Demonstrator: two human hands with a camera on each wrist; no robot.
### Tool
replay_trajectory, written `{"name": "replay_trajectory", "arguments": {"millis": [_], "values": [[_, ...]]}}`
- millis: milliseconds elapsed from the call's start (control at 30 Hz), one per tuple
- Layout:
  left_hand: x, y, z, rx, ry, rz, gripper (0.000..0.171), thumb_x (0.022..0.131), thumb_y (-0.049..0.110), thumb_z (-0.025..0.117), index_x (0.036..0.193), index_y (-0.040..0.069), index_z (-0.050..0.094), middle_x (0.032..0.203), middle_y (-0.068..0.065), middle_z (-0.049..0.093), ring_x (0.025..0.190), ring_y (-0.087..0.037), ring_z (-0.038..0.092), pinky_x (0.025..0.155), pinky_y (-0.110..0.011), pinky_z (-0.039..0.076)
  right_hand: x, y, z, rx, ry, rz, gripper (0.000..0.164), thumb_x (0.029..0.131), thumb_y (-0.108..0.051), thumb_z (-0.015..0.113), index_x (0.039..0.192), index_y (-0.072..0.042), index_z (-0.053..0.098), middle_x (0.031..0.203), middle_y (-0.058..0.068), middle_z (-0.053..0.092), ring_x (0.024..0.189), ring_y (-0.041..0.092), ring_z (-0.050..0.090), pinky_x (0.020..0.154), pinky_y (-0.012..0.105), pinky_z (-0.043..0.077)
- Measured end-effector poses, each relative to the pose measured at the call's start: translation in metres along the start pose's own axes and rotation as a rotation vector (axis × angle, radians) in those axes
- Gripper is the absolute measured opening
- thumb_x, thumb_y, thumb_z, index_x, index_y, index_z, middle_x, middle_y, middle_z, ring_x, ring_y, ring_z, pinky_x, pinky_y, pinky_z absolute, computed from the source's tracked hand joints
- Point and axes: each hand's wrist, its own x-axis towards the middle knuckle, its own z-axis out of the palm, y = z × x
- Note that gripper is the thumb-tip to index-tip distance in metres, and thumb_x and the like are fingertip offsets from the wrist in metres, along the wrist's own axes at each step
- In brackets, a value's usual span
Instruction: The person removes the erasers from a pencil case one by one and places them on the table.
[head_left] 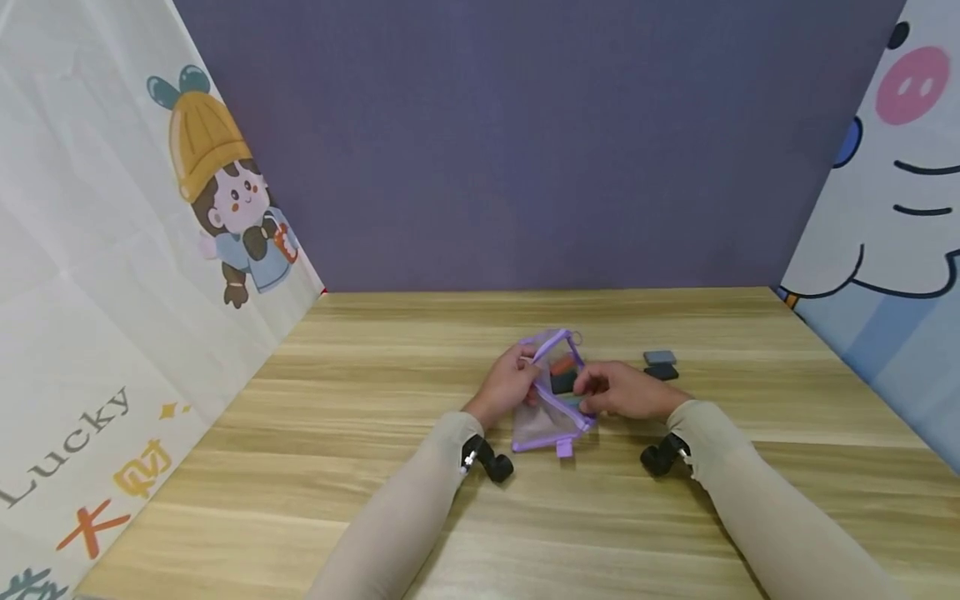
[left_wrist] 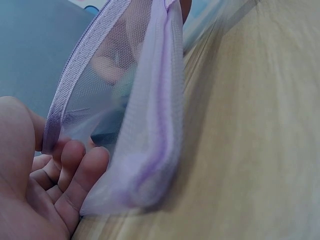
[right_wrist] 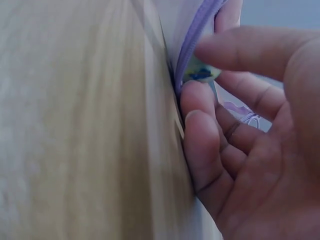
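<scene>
A purple-edged mesh zipper pouch (head_left: pixel 542 427) lies on the table with its mouth spread. My left hand (head_left: pixel 510 385) pinches one zipper edge of it between thumb and fingers. Through the opening show an orange piece (head_left: pixel 562 365) and a dark block (head_left: pixel 563 382). At the mouth's right side, my right hand (head_left: pixel 618 390) reaches in with curled fingers. Its thumb and fingertips pinch a small greenish piece with blue and yellow marks (right_wrist: pixel 202 74), partly hidden by the zipper edge. In the left wrist view, right-hand fingers (left_wrist: pixel 107 65) show through the mesh.
Right of the pouch, a grey block (head_left: pixel 660 357) and a black block (head_left: pixel 662 372) lie close together on the wooden table (head_left: pixel 360 358). A purple-grey panel (head_left: pixel 525 150) stands behind, with printed cloths at both sides.
</scene>
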Motion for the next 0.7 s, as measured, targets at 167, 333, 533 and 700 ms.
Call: {"name": "replay_trajectory", "arguments": {"millis": [167, 333, 533, 700], "values": [[0.0000, -0.0003, -0.0006, 0.000, -0.007, 0.000, 0.026, 0.098, 0.009, 0.059, 0.124, 0.003, 0.058, 0.075, -0.006, 0.058, 0.055, -0.017, 0.056, 0.049, -0.028, 0.053, -0.0013, -0.0030, -0.0011, -0.009, -0.028, 0.010, 0.020, 0.093, -0.015, 0.070, 0.111, -0.007, 0.066, 0.097, 0.009, 0.065, 0.073, 0.022, 0.054, 0.057, 0.030, 0.049], [-0.0003, 0.0002, -0.0008, 0.018, 0.002, -0.006, 0.026, 0.098, 0.010, 0.059, 0.123, 0.005, 0.058, 0.076, -0.006, 0.058, 0.055, -0.017, 0.056, 0.050, -0.028, 0.054, -0.0022, -0.0048, -0.0020, -0.010, -0.027, 0.031, 0.022, 0.095, -0.019, 0.069, 0.114, -0.007, 0.068, 0.100, 0.007, 0.066, 0.076, 0.022, 0.057, 0.060, 0.032, 0.051], [0.0000, 0.0001, 0.0000, 0.023, 0.012, -0.003, 0.024, 0.098, 0.010, 0.060, 0.122, 0.005, 0.059, 0.077, -0.006, 0.059, 0.054, -0.016, 0.056, 0.049, -0.027, 0.053, -0.0027, -0.0048, -0.0026, -0.019, -0.032, 0.039, 0.025, 0.098, -0.024, 0.066, 0.116, -0.008, 0.071, 0.105, 0.004, 0.069, 0.080, 0.022, 0.060, 0.064, 0.035, 0.053], [-0.0002, 0.0000, 0.0007, 0.012, 0.008, -0.005, 0.024, 0.099, 0.011, 0.059, 0.122, 0.004, 0.059, 0.076, -0.006, 0.058, 0.054, -0.016, 0.055, 0.048, -0.026, 0.052, -0.0022, -0.0040, -0.0028, -0.038, -0.042, 0.043, 0.023, 0.096, -0.025, 0.068, 0.114, -0.011, 0.072, 0.104, 0.003, 0.069, 0.079, 0.021, 0.059, 0.063, 0.033, 0.052]]}}
